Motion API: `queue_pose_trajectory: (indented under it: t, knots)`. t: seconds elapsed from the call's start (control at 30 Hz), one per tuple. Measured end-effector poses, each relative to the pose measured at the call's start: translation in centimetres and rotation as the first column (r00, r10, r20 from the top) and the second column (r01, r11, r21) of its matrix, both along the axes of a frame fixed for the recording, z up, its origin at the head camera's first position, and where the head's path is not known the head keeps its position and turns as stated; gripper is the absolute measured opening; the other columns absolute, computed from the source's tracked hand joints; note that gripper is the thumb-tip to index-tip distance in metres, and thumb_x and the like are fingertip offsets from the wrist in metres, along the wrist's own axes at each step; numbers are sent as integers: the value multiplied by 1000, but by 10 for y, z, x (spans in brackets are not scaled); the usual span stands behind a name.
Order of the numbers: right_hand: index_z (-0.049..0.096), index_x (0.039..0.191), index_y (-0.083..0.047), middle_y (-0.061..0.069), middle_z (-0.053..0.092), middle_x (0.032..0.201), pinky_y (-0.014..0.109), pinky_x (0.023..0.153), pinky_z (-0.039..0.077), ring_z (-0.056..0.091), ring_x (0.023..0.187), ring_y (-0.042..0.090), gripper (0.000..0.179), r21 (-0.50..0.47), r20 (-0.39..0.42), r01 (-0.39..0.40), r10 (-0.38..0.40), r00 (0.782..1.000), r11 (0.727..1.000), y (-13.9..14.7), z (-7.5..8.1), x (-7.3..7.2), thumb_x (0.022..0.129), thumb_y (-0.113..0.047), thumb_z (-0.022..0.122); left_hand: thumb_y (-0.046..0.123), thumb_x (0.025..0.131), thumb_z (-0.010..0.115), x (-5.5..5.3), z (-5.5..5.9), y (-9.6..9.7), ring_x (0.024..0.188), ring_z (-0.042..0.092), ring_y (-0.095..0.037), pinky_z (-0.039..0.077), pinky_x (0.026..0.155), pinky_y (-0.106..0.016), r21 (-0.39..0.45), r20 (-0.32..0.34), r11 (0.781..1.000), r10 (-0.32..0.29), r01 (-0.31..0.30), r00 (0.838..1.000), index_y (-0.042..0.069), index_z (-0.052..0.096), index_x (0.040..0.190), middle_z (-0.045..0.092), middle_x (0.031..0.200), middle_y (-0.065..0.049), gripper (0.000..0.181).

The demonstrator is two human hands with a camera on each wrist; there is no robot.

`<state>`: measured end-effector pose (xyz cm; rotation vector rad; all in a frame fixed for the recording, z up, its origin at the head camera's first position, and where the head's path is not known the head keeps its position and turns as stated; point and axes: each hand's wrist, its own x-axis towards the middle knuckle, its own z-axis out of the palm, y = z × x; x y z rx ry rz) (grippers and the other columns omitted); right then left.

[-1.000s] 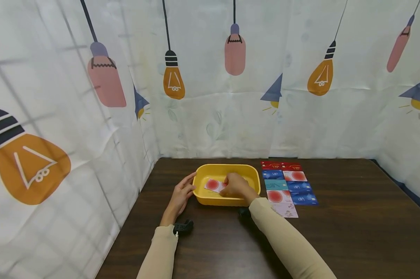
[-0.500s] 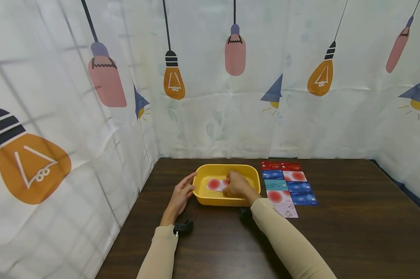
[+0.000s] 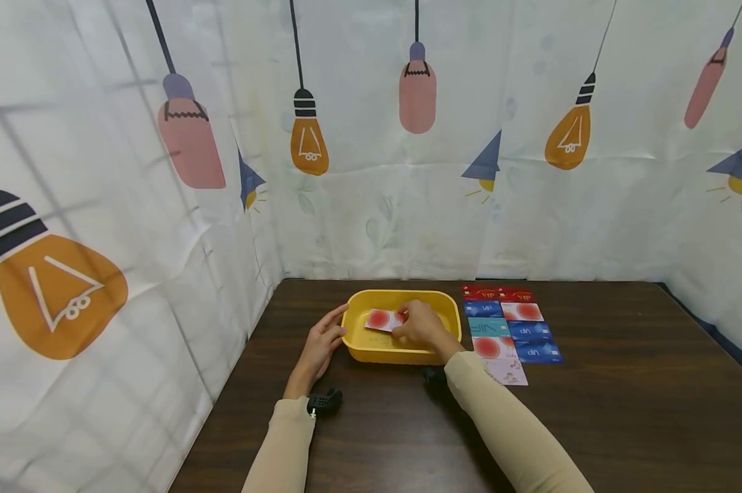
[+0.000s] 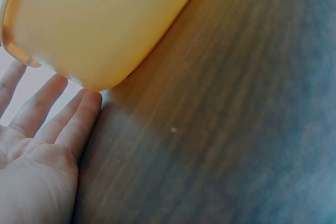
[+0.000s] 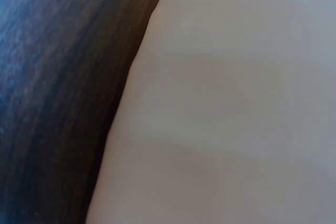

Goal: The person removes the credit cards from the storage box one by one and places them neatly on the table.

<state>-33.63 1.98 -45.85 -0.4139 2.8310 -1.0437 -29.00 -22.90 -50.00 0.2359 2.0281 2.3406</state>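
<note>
In the head view my right hand [image 3: 419, 322] reaches into a yellow plastic tray [image 3: 402, 357]. It pinches a white card with a red circle [image 3: 380, 319] by the card's right end, inside the tray. My left hand [image 3: 320, 344] is at the tray's left end, fingertips at the rim. The left wrist view shows that hand's [image 4: 39, 150] fingers stretched out straight, tips against the tray's outer wall [image 4: 105, 30]. A pale, blurred surface fills most of the right wrist view, hiding the right fingers there.
Right of the tray, several cards lie in two columns: red VIP cards [image 3: 480, 294], blue cards [image 3: 535, 352], a teal card [image 3: 486, 326], a red-circle card [image 3: 494, 348] and a pink-white card [image 3: 510, 373]. Behind the dark wooden table [image 3: 623, 411] hangs a lamp-patterned curtain [image 3: 371, 226].
The card in my right hand has shifted slightly right and toward the far side of the tray, and now tilts differently. The left hand and the tray have stayed in place.
</note>
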Motion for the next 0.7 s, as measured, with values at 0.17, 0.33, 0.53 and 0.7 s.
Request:
queue_pose_trajectory:
  t: [0.17,0.33,0.53,0.7]
  knots:
    - [71,118,-2,6,65,83,25,60,49,56,69,18,45,-94,31,2,1,1000,996,0,-1,-2,77,-14,86,1,100,50,0,1,0,151,35,-29,53,101,-24,2,9,1000,-3,3,1000,9,46,154,35,165,-13,54]
    - [65,130,0,7,58,76,23,52,43,50,59,17,51,-256,71,3,16,997,967,1,0,0,81,-5,81,1,101,50,0,1,0,150,37,-27,53,102,-25,-1,14,1000,-4,4,1000,10,48,153,37,164,-12,53]
    - [64,133,-3,8,59,88,23,65,46,53,77,19,48,-249,-10,-59,59,998,967,9,11,4,87,-5,76,1,101,49,1,-1,-1,153,33,-31,52,104,-27,-22,7,1000,4,-4,1000,10,46,154,34,165,-14,54]
    - [60,139,-4,9,57,93,22,64,46,51,79,19,52,-271,-34,-88,82,996,959,26,20,10,88,-5,74,3,101,49,0,0,-1,153,31,-35,54,100,-23,-35,-13,999,-12,11,1000,8,44,155,31,166,-17,55]
